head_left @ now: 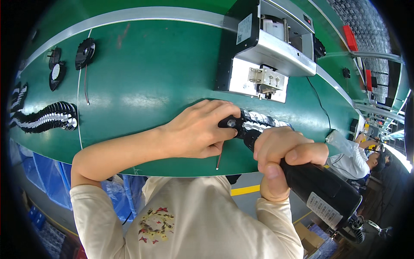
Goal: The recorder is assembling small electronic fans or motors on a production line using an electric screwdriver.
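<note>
My right hand is wrapped round a black corded electric screwdriver with a white label on its body. Its front end points left, toward a small black part with a round metal piece on it. My left hand holds that part against the green bench, fingers closed round its left side. Below the left hand a thin dark-red wire with a white connector lies on the bench. Behind the screwdriver's front end runs a row of black-and-white parts, partly hidden by my right hand.
At the back stands a black-and-silver machine. More stacked black parts lie at far left, near loose black pieces, one with a wire. Another person sits at far right. Blue plastic-wrapped bins stand below the bench's left edge.
</note>
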{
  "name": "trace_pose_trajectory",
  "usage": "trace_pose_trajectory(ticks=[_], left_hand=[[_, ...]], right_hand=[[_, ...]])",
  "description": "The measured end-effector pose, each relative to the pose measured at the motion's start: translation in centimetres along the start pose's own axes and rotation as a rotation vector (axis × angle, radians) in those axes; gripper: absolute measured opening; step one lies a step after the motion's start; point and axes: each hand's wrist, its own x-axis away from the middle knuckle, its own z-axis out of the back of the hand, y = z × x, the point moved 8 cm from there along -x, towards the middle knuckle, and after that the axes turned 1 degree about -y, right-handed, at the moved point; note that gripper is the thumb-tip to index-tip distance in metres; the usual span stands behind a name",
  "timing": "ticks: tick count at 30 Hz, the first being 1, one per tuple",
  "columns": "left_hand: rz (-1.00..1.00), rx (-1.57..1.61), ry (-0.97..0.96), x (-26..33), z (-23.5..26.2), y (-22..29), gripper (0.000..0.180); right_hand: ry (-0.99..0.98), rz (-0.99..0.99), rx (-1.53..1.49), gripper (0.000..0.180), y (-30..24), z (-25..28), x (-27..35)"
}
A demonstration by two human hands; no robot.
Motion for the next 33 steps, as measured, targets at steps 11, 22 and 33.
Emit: trace_pose_trajectory(ticks=[11,22,33], left_hand=[[0.054,0.021,-0.013,0.0,1.0,-0.2,0.033],[0.374,-0.739,0.254,3.9,17.5,-6.4,0.051],[0.72,-0.568,0.025,8.9,23.7,-8.4,0.039]], right_hand=[[-0.129,0.159,-0.329,0.052,-2.4,2.4,-1.4],[0.007,0.27,-0.256,0.054,-4.1,5.2,-0.9],[-0.001,0.232,-0.156,0.054,-4.6,6.9,-0.3]])
